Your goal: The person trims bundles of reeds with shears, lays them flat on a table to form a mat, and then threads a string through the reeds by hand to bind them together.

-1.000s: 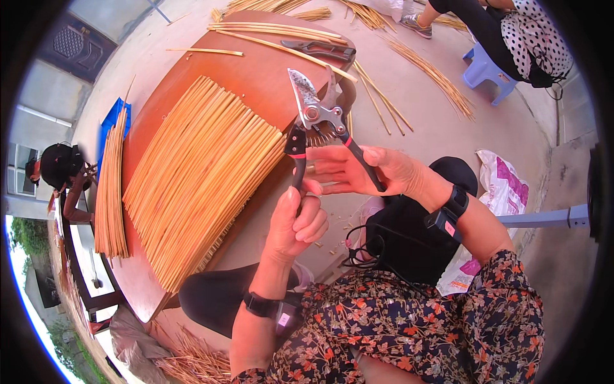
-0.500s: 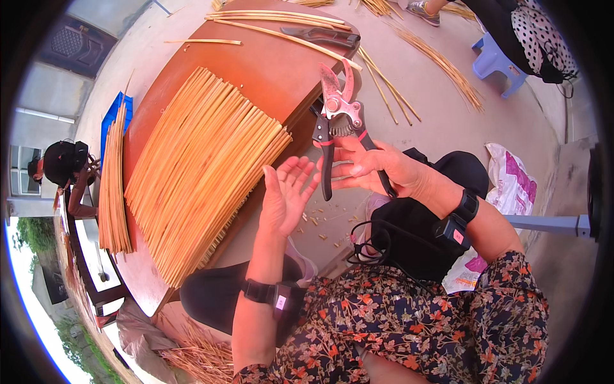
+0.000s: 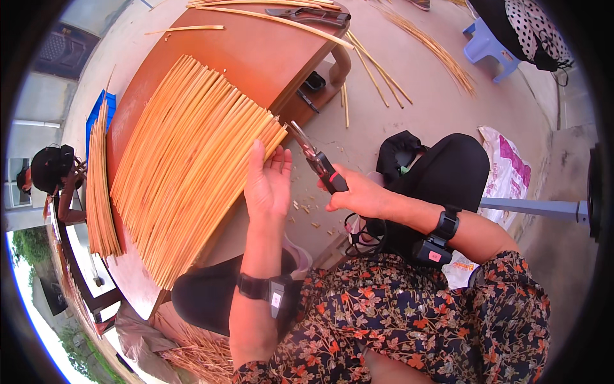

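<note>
A wide layer of straight yellow-brown sticks (image 3: pixel 192 166) lies side by side on the reddish-brown table (image 3: pixel 256 48). My right hand (image 3: pixel 361 194) is wrapped round the black and red handles of pruning shears (image 3: pixel 318 160). Their blades, seen nearly edge-on, point at the stick ends near the table's front edge. Close by those ends, my left hand (image 3: pixel 267 189) is open, palm up, with the thumb apart from the stretched fingers. Its thumb overlaps the outermost sticks; whether it presses on them I cannot tell.
A narrow stick bundle (image 3: pixel 101 192) leans at the left beside a blue crate (image 3: pixel 110 115) and another person (image 3: pixel 57 173). A dark tool (image 3: pixel 307 15) lies at the table's far end. Cut bits (image 3: pixel 306 208) litter the floor. Rightward are a stool (image 3: pixel 489 51) and a sack (image 3: pixel 505 166).
The pruning shears have swung down and left toward the stick ends, and my right fingers have closed round the handles. My left hand has moved up and left to the sticks.
</note>
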Tool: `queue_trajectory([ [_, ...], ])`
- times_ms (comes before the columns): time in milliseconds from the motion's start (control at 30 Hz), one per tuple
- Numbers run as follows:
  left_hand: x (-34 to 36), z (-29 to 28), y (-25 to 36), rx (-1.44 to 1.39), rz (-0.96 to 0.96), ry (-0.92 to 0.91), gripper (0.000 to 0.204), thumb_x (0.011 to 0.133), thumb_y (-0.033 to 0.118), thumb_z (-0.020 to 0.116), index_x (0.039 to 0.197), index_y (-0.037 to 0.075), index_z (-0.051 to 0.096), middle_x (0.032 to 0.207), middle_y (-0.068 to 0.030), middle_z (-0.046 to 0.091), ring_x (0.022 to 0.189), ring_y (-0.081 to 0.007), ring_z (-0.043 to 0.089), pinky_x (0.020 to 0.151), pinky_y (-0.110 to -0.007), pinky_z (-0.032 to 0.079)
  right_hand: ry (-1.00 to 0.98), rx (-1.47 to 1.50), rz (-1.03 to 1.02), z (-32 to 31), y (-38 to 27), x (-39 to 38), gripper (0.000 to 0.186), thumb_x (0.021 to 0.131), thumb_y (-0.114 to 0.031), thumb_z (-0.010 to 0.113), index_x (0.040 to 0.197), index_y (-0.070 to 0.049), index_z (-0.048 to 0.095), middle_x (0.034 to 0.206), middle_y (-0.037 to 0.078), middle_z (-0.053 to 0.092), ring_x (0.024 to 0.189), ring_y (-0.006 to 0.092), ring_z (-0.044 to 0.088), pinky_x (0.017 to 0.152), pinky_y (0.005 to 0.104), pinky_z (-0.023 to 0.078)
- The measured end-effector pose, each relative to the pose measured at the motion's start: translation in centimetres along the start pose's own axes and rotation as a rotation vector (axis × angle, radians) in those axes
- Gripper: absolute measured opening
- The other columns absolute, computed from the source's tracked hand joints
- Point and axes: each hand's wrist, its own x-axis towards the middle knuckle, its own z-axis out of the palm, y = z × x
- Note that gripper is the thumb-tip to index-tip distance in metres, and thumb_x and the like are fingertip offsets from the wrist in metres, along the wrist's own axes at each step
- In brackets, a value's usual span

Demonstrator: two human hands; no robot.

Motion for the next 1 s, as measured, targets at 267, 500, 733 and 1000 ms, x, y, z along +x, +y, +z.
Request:
queue_trajectory([
  [267,-0.6,-1.9,-1.5,0.058,0.069,-0.166,0.042,0.088,0.019,0.073,0.126,0.01,0.055,0.121,-0.0064,0.061,0.115,-0.02,0.056,0.106,-0.04,0.041,0.035,0.051,0.002,0.6,1.2,0.0,0.057,0.076,-0.021,0.071,0.12,0.007,0.047,0.1,0.021,0.064,0.094,0.0256,0.061,0.081,0.0335,0.046],
  [500,-1.4,-1.3,-1.5,0.06,0.089,-0.145,0.039,0.092,0.02,0.069,0.126,0.008,0.055,0.119,-0.007,0.062,0.11,-0.019,0.058,0.1,-0.037,0.046,0.087,-0.065,-0.018,0.9,0.5,-0.4,0.064,0.074,-0.024,0.073,0.122,0.008,0.046,0.108,0.025,0.06,0.098,0.0335,0.06,0.087,0.0377,0.046],
  [733,-1.7,-1.0,-1.1,0.005,0.064,-0.159,0.037,0.089,0.017,0.072,0.122,0.009,0.058,0.117,-0.0053,0.063,0.106,-0.0174,0.06,0.093,-0.033,0.052,0.153,-0.151,-0.03,1.1,0.4,-0.6,0.063,0.073,-0.022,0.074,0.121,0.009,0.047,0.113,0.027,0.058,0.107,0.0375,0.058,0.092,0.04,0.045],
  [1000,-1.6,-0.9,-1.3,0.017,0.069,-0.142,0.037,0.087,0.012,0.073,0.121,0.008,0.058,0.116,-0.0046,0.063,0.102,-0.0159,0.06,0.09,-0.031,0.053,0.181,-0.175,-0.097,1.0,-0.3,-0.7,0.064,0.073,-0.022,0.075,0.121,0.009,0.047,0.113,0.027,0.058,0.108,0.0381,0.057,0.093,0.0401,0.045],
])
